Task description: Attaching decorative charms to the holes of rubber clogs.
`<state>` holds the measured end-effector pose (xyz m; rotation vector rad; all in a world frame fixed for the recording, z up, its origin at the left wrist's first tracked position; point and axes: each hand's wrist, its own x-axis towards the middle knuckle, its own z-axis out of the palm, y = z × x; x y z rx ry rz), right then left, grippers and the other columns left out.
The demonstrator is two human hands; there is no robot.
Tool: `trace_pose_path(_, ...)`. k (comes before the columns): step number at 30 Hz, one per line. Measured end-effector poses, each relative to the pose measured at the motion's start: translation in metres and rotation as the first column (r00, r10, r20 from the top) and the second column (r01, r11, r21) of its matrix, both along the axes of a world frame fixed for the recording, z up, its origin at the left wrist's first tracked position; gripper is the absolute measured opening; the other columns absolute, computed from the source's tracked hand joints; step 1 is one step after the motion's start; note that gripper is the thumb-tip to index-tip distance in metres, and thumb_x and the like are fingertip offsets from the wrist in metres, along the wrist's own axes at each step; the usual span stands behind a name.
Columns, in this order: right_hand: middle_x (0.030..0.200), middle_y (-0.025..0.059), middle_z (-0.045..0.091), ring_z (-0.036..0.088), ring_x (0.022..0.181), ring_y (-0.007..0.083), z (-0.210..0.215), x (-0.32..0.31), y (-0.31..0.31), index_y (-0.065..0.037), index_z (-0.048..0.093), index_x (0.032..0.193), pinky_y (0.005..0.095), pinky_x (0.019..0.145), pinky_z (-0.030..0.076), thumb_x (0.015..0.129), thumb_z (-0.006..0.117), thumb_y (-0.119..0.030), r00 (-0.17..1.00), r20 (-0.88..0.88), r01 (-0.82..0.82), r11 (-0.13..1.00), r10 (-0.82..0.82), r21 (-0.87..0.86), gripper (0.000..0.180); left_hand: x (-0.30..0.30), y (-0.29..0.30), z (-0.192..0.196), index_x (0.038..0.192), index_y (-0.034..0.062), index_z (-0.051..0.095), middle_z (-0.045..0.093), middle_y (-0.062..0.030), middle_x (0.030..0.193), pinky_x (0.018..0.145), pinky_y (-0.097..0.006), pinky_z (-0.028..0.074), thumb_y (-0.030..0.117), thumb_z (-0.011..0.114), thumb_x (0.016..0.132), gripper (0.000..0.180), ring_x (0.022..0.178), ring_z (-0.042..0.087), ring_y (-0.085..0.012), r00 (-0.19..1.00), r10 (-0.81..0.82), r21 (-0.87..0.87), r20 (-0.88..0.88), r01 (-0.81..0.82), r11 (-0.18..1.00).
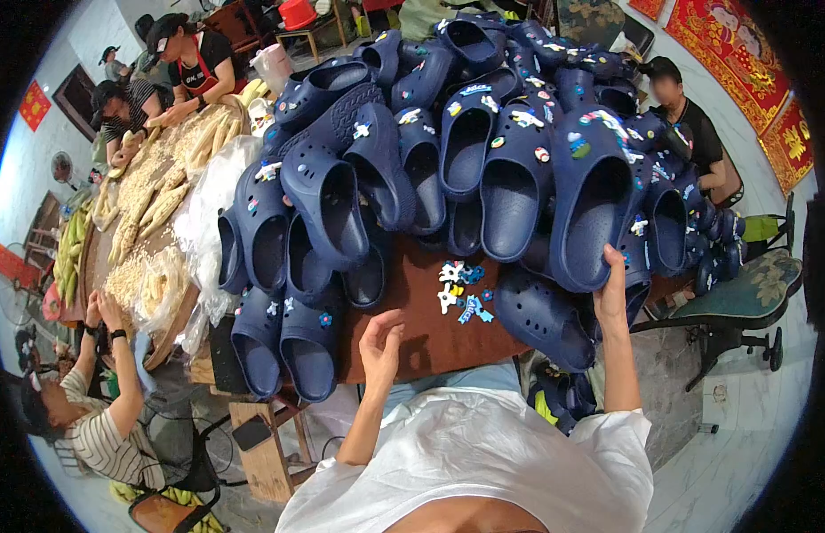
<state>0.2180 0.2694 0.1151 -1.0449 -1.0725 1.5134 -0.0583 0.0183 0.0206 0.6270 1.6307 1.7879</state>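
With the right hand [613, 291], pinches a navy-blue, perforated foam clog [593, 204] by the heel, thumb over the rim, in front of a large heap of matching navy-blue clogs [514, 182], toe away from the body. Cannot tell of any contact with those behind. Holds the left hand [381, 345] loosely curled, with fingers bent and slightly spread, near the front edge of a brown tabletop [403, 275], left of small white, blue and yellow charms [450, 295].

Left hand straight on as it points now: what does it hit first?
Over the brown tabletop, the left hand would probably meet the stacked navy clogs ahead first; its height is unclear.
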Motion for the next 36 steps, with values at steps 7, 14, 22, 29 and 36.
trace_pose_path(7,0.126,0.0106,0.058,0.056,0.115,0.0216,0.034,-0.01,0.072,-0.003,0.052,0.126,0.0353,0.099,0.043,0.085,0.062,-0.047,0.994,-0.072,-0.079,0.997,0.078,-0.017,0.061,0.003,-0.005,-0.023,0.115,0.0015,0.061,0.064,-0.0047,0.109,0.084,-0.023,0.05,0.002,0.053,0.094,0.023,0.096,0.06,-0.01,0.999,-0.054,0.03,0.008,0.054,0.998)
trace_pose_path(14,0.119,0.0075,0.063,0.061,0.107,0.0187,0.042,-0.027,0.102,-0.008,0.055,0.125,0.0385,0.084,0.051,0.084,0.063,-0.056,0.99,-0.036,-0.139,0.989,0.137,-0.055,0.063,0.012,-0.002,-0.022,0.116,0.002,0.06,0.064,-0.0051,0.109,0.084,-0.024,0.05,0.001,0.053,0.093,0.024,0.096,0.06,-0.0102,0.995,-0.087,0.029,0.043,0.086,0.996)
trace_pose_path(22,0.12,0.0069,0.063,0.063,0.106,0.0189,0.039,-0.031,0.096,-0.01,0.056,0.125,0.0324,0.078,0.052,0.091,0.057,-0.054,1.0,0.018,0.016,0.997,-0.018,0.072,0.055,0.012,0.001,-0.01,0.114,-0.0021,0.061,0.065,-0.0085,0.108,0.094,-0.029,0.049,0.001,0.056,0.092,0.022,0.104,0.061,-0.0153,0.998,-0.059,-0.024,0.038,0.06,0.998)
trace_pose_path(29,0.109,0.0001,0.062,0.057,0.095,0.0142,0.041,-0.033,0.133,-0.016,0.059,0.115,0.0305,0.074,0.045,0.089,0.059,-0.058,0.997,0.08,0.016,0.997,-0.022,0.077,0.05,-0.008,0.004,0.001,0.113,-0.0013,0.062,0.066,-0.0073,0.108,0.09,-0.027,0.048,0.0,0.053,0.092,0.023,0.1,0.062,-0.0134,0.989,0.036,0.017,-0.144,-0.034,0.999)
trace_pose_path(36,0.096,-0.0007,0.061,0.057,0.086,0.0126,0.04,-0.045,0.14,-0.015,0.06,0.106,0.0296,0.072,0.045,0.091,0.057,-0.056,0.995,0.1,0.013,0.991,-0.027,0.133,0.044,-0.064,0.019,0.04,0.12,0.0015,0.058,0.057,-0.0063,0.111,0.085,-0.028,0.049,0.0,0.058,0.09,0.031,0.096,0.057,-0.0148,0.794,0.356,0.102,-0.492,-0.354,0.93)
